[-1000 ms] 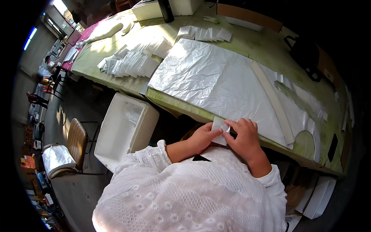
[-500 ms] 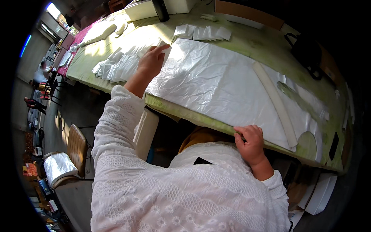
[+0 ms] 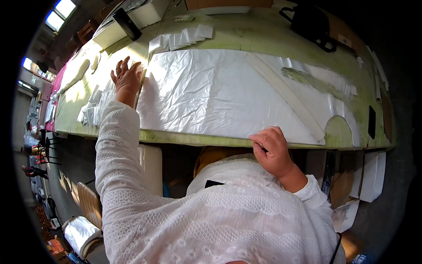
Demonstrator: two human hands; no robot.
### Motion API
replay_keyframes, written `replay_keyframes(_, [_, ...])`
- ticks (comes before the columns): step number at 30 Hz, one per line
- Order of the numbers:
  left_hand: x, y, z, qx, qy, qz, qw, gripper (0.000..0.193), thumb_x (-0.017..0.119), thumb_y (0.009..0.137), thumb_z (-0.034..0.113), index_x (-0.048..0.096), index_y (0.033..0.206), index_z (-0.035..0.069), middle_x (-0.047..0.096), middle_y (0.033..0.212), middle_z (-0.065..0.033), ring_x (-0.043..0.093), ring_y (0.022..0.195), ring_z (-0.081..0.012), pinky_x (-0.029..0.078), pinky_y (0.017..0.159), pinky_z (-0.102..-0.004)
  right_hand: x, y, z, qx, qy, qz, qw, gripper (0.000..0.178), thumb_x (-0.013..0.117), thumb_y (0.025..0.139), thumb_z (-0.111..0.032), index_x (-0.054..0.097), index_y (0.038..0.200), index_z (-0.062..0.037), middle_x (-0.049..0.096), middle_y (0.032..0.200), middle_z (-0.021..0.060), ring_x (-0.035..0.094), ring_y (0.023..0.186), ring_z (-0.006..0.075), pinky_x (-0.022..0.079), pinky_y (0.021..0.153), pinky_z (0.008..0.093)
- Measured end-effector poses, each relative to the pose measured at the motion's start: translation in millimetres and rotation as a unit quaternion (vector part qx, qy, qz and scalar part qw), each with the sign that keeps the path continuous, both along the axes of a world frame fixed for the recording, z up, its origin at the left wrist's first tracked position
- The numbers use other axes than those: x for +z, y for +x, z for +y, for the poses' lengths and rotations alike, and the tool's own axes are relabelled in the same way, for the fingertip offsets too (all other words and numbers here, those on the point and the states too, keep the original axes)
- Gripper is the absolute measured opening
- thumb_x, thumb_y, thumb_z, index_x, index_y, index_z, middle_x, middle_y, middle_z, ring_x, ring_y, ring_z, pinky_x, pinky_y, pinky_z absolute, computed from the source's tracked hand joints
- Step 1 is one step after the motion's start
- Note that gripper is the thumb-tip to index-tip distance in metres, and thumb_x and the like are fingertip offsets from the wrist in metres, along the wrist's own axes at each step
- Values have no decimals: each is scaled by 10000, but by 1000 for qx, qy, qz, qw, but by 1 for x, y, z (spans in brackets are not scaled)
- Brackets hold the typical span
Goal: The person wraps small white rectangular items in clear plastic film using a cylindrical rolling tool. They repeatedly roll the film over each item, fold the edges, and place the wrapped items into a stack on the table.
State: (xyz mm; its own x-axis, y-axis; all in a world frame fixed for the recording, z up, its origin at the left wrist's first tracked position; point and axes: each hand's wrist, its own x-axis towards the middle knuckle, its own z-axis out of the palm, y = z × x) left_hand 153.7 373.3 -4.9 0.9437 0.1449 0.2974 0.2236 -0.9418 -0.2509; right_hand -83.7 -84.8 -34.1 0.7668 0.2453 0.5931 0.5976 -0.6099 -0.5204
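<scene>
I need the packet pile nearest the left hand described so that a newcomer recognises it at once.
On the green-covered table, find the large, crinkled whitish plastic sheet. Just left of it, beside the left hand, lies a pile of flat white packets. It sits close to the table's near edge, whereas the other packets line the sheet's far edge.

No legible text, no readable labels, numbers, signs

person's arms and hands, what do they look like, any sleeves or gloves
The left hand and right hand are bare, without gloves. The white, lace-patterned fabric left sleeve looks creased; the matching white fabric right sleeve stops short of the wrist. No cables show on either arm.
</scene>
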Motion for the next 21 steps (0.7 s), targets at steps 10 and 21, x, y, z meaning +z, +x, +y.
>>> replay_keyframes(10, [-4,-80,-216,-442,-394,56,804,443,753,914,243,652,1340,176,510,1498,-138,434,1408,-365,379,1154,-484,36,-25,-105,-239,-131,178,946,529,775,806,-155,653,1321,-165,594,1125,113,617,1035,337,525,898,429])
replay_keyframes(21, [-37,-120,-340,-461,-483,79,740,566,736,941,313,550,1456,173,405,1585,-186,333,1470,-431,348,1181,-507,9,-40,-55,-133,51,226,964,631,781,841,-173,542,1416,-74,533,1329,175,615,1136,366,540,947,425])
